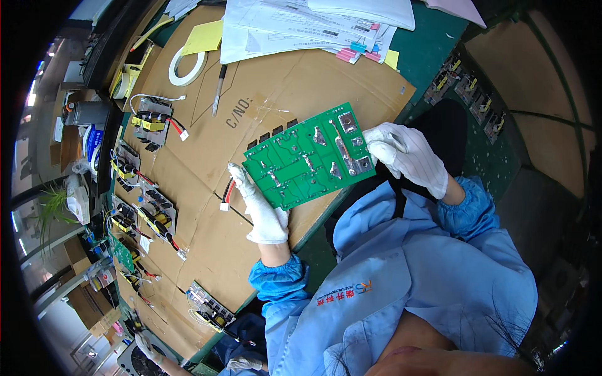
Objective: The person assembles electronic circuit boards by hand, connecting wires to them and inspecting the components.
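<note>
A green circuit board (288, 161) is tilted up over the near edge of the work surface, its soldered side in view. Shiny solder joints and bare metal pads show on it, and dark component ends stick out past its far edge. My left hand (263, 210), in a white glove, grips the board's left end with the thumb along the edge. The gloved right hand (411, 156) has its fingers closed on the right end. Beside my left fingers hangs a white connector (225, 205) on red and black wires. The board hides the fingers beneath it.
Brown cardboard (207, 156) covers the table. Several assembled boards (157, 213) with wires lie at the left. Papers (282, 28), a tape roll (187, 67) and a pen (219, 91) lie at the far side. A co-worker's gloved hand (244, 363) shows at the bottom.
</note>
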`<state>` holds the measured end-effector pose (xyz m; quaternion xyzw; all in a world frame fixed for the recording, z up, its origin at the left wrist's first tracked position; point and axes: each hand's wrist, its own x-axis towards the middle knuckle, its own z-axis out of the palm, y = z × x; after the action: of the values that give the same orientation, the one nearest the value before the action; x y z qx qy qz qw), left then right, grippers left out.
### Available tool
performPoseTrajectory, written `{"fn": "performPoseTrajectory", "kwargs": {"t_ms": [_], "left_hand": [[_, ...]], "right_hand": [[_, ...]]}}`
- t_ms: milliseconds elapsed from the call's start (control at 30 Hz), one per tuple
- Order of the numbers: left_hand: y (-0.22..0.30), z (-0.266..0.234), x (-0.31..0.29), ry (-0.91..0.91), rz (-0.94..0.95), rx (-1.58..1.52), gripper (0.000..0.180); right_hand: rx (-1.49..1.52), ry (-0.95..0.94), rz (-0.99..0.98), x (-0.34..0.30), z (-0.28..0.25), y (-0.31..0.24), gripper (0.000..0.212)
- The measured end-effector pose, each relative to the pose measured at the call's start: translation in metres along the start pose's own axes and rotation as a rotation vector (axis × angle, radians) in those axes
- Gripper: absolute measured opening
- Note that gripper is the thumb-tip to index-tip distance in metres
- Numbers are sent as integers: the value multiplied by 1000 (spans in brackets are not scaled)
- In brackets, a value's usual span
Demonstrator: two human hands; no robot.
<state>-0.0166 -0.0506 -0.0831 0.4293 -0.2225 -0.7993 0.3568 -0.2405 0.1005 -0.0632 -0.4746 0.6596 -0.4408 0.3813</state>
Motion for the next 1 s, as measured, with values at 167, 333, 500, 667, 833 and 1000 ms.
{"fn": "performPoseTrajectory", "kwargs": {"t_ms": [167, 333, 500, 667, 833, 1000], "left_hand": [[1, 0, 2, -7, -53, -37, 69], [-3, -10, 10, 50, -24, -47, 70], [-4, -13, 12, 66, -9, -82, 68], [1, 1, 3, 10, -15, -37, 63], [1, 3, 3, 24, -5, -35, 60], [3, 6, 0, 10, 2, -31, 57]], "right_hand": [[39, -32, 88, -1, -2, 2, 16], [84, 48, 24, -1, 2, 6, 21], [188, 34, 153, 0, 2, 0, 25], [200, 25, 178, 0, 1, -1, 26], [149, 39, 96, -1, 0, 0, 26], [195, 21, 172, 0, 0, -2, 26]]}}
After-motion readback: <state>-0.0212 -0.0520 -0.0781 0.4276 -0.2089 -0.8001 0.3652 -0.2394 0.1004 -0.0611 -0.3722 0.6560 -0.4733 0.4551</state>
